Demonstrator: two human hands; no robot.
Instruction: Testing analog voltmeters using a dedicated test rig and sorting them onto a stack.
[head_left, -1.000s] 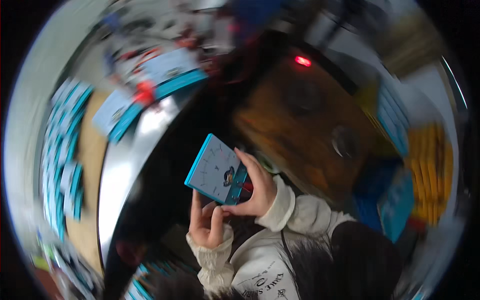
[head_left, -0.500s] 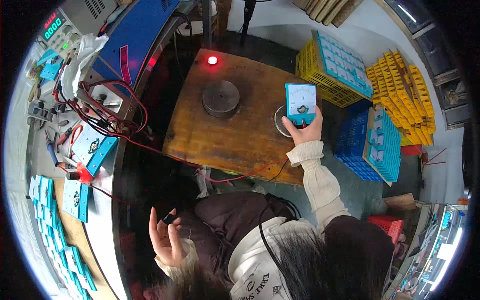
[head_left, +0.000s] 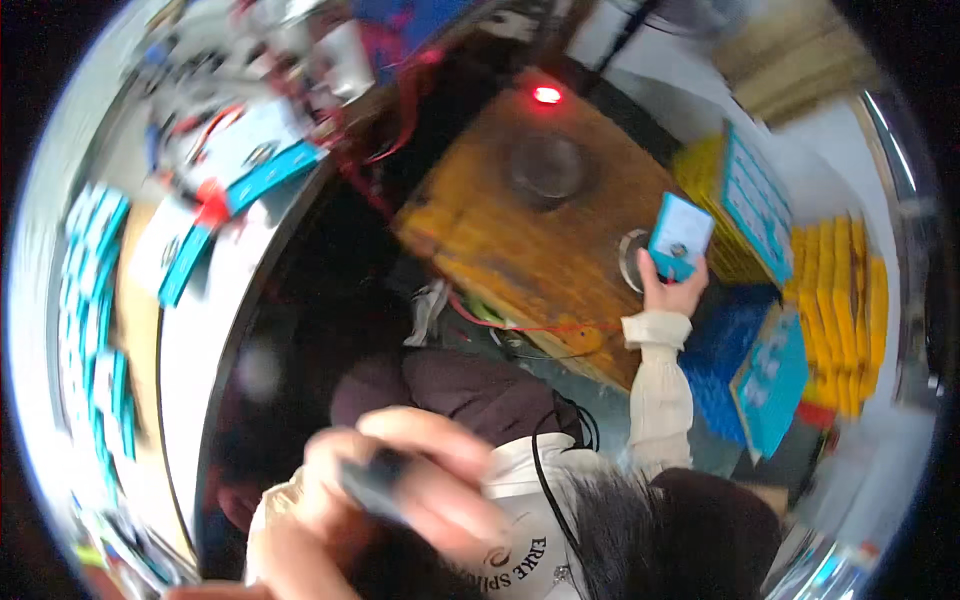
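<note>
My right hand (head_left: pixel 676 288) grips the lower end of an analog panel meter (head_left: pixel 682 237), which has a white dial face and a teal case. It holds the meter over the right end of the brown wooden table (head_left: pixel 500 210), beside a round pale-rimmed disc (head_left: pixel 632 262) that the meter and hand partly cover. A thin red wire (head_left: pixel 570 328) runs toward that wrist. My left hand (head_left: pixel 400 480) is raised close in front of my body and smeared by motion. A small black piece (head_left: pixel 378 480) shows at its fingers; whether it is held or worn I cannot make out.
A dark round metal block (head_left: pixel 547 165) and a glowing red light (head_left: pixel 547 95) are on the table. More teal meters (head_left: pixel 180 265) line the white bench at left. Right of the table stand a yellow crate (head_left: pixel 712 215), a blue crate (head_left: pixel 725 340) and stacked yellow trays (head_left: pixel 835 310).
The whole view has swung leftward, so the table sits farther right. My left hand has risen toward the camera, its fingers now pointing right. My right hand still holds the meter.
</note>
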